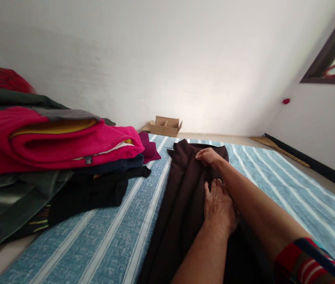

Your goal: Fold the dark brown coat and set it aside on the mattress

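Observation:
A pair of dark brown trousers [182, 189] lies lengthwise on the bed, its waist end away from me and its cloth creased in long folds. My left hand [219, 203] rests flat on the cloth, fingers stretched out. Farther up, near the waist, my right hand [208, 157] pinches a bit of the fabric between thumb and fingers. My right forearm passes beside the left hand and covers part of the trousers' right side.
A blue-and-white striped sheet [120, 236] covers the bed. At the left is a heap of clothes with a pink fleece garment [67, 146] and a black garment [96, 189]. An open cardboard box [165, 127] stands by the wall. A dark rolled strip [312, 163] lies at right.

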A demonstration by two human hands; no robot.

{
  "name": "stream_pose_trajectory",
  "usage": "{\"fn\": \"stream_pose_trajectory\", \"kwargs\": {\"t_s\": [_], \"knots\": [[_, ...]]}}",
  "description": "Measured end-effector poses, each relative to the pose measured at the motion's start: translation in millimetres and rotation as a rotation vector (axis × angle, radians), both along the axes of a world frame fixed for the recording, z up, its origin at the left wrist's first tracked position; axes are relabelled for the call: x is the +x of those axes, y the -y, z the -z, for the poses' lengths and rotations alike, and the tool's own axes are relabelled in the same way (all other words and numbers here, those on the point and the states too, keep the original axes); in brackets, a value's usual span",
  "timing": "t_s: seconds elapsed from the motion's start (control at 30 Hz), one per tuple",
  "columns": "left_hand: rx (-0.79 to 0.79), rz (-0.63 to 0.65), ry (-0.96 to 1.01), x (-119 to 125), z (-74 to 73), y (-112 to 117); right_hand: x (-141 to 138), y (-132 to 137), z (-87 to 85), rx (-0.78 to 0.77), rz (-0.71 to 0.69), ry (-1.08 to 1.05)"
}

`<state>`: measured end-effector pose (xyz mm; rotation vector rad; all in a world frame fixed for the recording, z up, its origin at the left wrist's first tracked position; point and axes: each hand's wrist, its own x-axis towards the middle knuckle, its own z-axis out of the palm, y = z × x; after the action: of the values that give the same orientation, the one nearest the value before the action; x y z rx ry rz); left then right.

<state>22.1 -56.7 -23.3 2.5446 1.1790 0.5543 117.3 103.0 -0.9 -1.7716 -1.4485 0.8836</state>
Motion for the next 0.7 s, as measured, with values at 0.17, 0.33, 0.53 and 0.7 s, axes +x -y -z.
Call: {"fn": "stream_pose_trajectory", "kwargs": {"t_s": [0.17, 0.33, 0.53, 0.7], "knots": [[0.008, 0.014, 0.034, -0.3, 1.0, -0.5, -2.5, 0.7, -3.4, 0.134, 0.072, 0.246], [-0.002, 0.023, 0.070, 0.3, 1.3, -0.8, -13.4, 12.4, -13.8, 0.295, 0.075, 0.488], [0.008, 0.057, 0.030, -0.6, -4.1, -4.4, -32.2, 14.9, -0.7, 0.275, -0.134, 0.631], [-0.005, 0.062, 0.012, -0.3, -0.5, -5.6, -25.6, 11.8, -7.9, 0.347, -0.054, 0.652]]}}
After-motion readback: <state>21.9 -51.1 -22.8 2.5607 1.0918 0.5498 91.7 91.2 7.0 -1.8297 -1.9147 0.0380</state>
